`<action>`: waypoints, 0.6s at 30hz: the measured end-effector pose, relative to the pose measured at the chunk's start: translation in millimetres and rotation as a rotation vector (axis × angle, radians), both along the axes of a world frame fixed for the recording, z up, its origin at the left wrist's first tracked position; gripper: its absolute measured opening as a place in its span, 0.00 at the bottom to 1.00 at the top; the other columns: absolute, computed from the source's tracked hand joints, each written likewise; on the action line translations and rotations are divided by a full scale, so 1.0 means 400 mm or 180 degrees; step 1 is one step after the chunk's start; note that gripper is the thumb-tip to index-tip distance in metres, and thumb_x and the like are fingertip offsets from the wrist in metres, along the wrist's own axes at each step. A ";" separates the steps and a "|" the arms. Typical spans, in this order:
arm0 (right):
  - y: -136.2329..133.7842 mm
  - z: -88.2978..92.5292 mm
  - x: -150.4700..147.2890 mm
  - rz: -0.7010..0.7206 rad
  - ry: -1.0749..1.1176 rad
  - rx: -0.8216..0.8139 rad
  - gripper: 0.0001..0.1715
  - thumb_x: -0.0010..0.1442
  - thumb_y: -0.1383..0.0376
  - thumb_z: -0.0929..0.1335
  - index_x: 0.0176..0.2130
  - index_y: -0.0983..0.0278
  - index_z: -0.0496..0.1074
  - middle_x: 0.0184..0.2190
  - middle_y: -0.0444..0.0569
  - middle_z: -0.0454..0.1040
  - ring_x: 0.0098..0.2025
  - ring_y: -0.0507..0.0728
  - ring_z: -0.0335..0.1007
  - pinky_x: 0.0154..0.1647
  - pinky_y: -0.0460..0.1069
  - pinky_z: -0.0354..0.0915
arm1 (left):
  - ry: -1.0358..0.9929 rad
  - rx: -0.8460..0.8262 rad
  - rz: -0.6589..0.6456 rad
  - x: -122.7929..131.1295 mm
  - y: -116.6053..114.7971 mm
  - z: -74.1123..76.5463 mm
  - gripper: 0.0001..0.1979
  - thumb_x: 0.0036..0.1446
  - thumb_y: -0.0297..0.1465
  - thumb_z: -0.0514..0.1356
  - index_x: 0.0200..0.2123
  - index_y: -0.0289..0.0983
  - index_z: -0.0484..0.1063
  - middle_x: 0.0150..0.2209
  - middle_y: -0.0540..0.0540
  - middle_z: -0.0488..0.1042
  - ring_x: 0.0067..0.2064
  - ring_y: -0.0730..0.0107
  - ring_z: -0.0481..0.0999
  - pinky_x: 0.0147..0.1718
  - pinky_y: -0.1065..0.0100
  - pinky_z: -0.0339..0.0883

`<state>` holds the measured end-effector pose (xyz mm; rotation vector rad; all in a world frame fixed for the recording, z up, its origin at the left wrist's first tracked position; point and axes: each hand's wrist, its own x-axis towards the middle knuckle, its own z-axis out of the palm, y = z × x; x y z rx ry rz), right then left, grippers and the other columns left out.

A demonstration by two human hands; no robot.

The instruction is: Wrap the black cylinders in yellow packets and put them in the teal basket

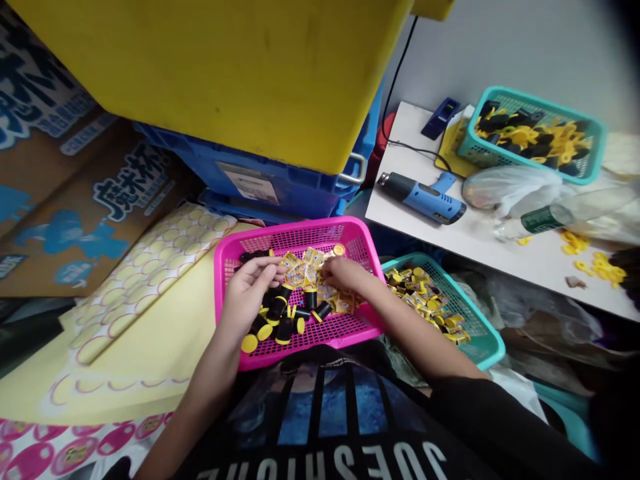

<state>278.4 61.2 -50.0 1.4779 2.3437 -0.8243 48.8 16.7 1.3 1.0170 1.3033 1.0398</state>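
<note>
"Where are the hands?"

"Apart, the left hand (pixel 246 297) and right hand (pixel 345 275) both inside the pink plastic basket (pixel 295 230), over black yellow-capped tubes (pixel 310 298) and foil sachets (pixel 303 270); any grip is hidden."

"Risk?"

"Leaning on the rim could tip the basket, perhaps spilling tubes toward the teal basket (pixel 480 331) at four o'clock."

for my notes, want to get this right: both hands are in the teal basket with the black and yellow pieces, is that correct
The basket's colour is wrong: it is a pink plastic basket, not teal, as the head view shows. The rest stands: the left hand and right hand are in it with the black and yellow pieces.
</note>
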 end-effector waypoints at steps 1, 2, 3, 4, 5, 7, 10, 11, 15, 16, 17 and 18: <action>0.004 0.007 0.006 -0.0018 0.0073 -0.0025 0.09 0.58 0.66 0.69 0.38 0.66 0.78 0.38 0.55 0.78 0.39 0.58 0.73 0.36 0.47 0.61 | 0.0026 0.0000 -0.0020 0.002 0.002 0.001 0.16 0.52 0.40 0.64 0.40 0.36 0.75 0.35 0.44 0.80 0.36 0.67 0.78 0.38 0.65 0.72; 0.007 0.018 0.012 -0.0021 0.0154 -0.0046 0.09 0.60 0.65 0.68 0.38 0.65 0.78 0.36 0.53 0.78 0.37 0.56 0.72 0.36 0.46 0.61 | 0.0067 0.0003 -0.0039 0.006 0.004 0.001 0.15 0.52 0.40 0.64 0.39 0.36 0.75 0.35 0.44 0.80 0.36 0.67 0.78 0.39 0.65 0.72; 0.010 0.033 0.016 -0.0012 0.0266 -0.0076 0.10 0.62 0.64 0.67 0.38 0.65 0.78 0.35 0.50 0.78 0.35 0.54 0.72 0.36 0.46 0.60 | 0.0126 0.0003 -0.0079 0.012 0.006 0.000 0.14 0.52 0.39 0.64 0.39 0.36 0.76 0.36 0.44 0.80 0.37 0.66 0.78 0.40 0.64 0.72; 0.012 0.051 0.018 -0.0003 0.0420 -0.0113 0.11 0.63 0.63 0.66 0.37 0.65 0.77 0.32 0.48 0.78 0.33 0.53 0.70 0.35 0.45 0.60 | 0.0185 0.0003 -0.0156 0.021 0.007 -0.002 0.14 0.51 0.38 0.65 0.38 0.37 0.76 0.37 0.44 0.80 0.39 0.65 0.78 0.41 0.63 0.72; 0.013 0.072 0.018 0.0008 0.0612 -0.0155 0.11 0.63 0.62 0.66 0.36 0.65 0.77 0.30 0.46 0.77 0.31 0.52 0.69 0.33 0.45 0.59 | 0.0227 -0.0002 -0.0274 0.033 0.008 -0.006 0.13 0.50 0.37 0.66 0.38 0.37 0.76 0.37 0.44 0.80 0.39 0.65 0.78 0.42 0.62 0.72; 0.013 0.114 0.014 0.0061 0.1040 -0.0242 0.12 0.62 0.61 0.67 0.33 0.66 0.76 0.26 0.44 0.75 0.27 0.51 0.65 0.31 0.46 0.57 | 0.0221 -0.0027 -0.0574 0.060 0.010 -0.016 0.14 0.46 0.34 0.68 0.38 0.37 0.76 0.36 0.46 0.79 0.38 0.66 0.78 0.41 0.63 0.72; 0.005 0.154 0.000 -0.0004 0.1677 -0.0305 0.12 0.59 0.59 0.69 0.33 0.67 0.76 0.26 0.44 0.73 0.28 0.51 0.64 0.31 0.47 0.57 | -0.0043 0.0048 -0.0623 0.094 0.016 -0.027 0.16 0.44 0.31 0.68 0.39 0.37 0.75 0.29 0.51 0.75 0.33 0.71 0.76 0.36 0.68 0.71; 0.001 0.158 -0.006 -0.0144 0.1902 -0.0350 0.13 0.59 0.58 0.69 0.35 0.66 0.75 0.28 0.45 0.74 0.29 0.52 0.65 0.32 0.47 0.58 | -0.0129 0.0114 -0.0453 0.101 0.017 -0.028 0.15 0.45 0.30 0.68 0.39 0.37 0.75 0.28 0.52 0.74 0.32 0.73 0.75 0.35 0.70 0.70; -0.026 0.132 -0.037 -0.1209 0.2933 -0.0513 0.16 0.59 0.54 0.67 0.34 0.65 0.72 0.30 0.44 0.73 0.32 0.52 0.66 0.35 0.47 0.60 | -0.0466 0.0125 0.0179 0.110 0.013 -0.019 0.16 0.47 0.31 0.68 0.40 0.37 0.73 0.29 0.52 0.73 0.31 0.76 0.74 0.34 0.73 0.69; -0.033 0.124 -0.047 -0.1410 0.3105 -0.0520 0.16 0.59 0.54 0.67 0.33 0.65 0.71 0.28 0.44 0.71 0.31 0.52 0.65 0.34 0.47 0.60 | -0.0540 0.0058 0.0193 0.110 0.010 -0.016 0.17 0.47 0.32 0.68 0.41 0.37 0.72 0.29 0.52 0.73 0.31 0.75 0.75 0.33 0.73 0.69; -0.040 0.117 -0.055 -0.1558 0.3189 -0.0497 0.17 0.59 0.53 0.66 0.31 0.65 0.70 0.27 0.43 0.70 0.30 0.51 0.64 0.33 0.47 0.60 | -0.0591 0.0004 0.0168 0.110 0.007 -0.013 0.18 0.47 0.32 0.67 0.43 0.37 0.71 0.30 0.52 0.74 0.31 0.74 0.75 0.32 0.72 0.70; -0.046 0.112 -0.062 -0.1645 0.3183 -0.0451 0.18 0.59 0.52 0.66 0.30 0.65 0.69 0.26 0.43 0.69 0.29 0.51 0.63 0.32 0.47 0.59 | -0.0609 -0.0028 0.0127 0.110 0.005 -0.010 0.20 0.47 0.32 0.68 0.44 0.37 0.71 0.30 0.51 0.74 0.32 0.73 0.76 0.33 0.72 0.70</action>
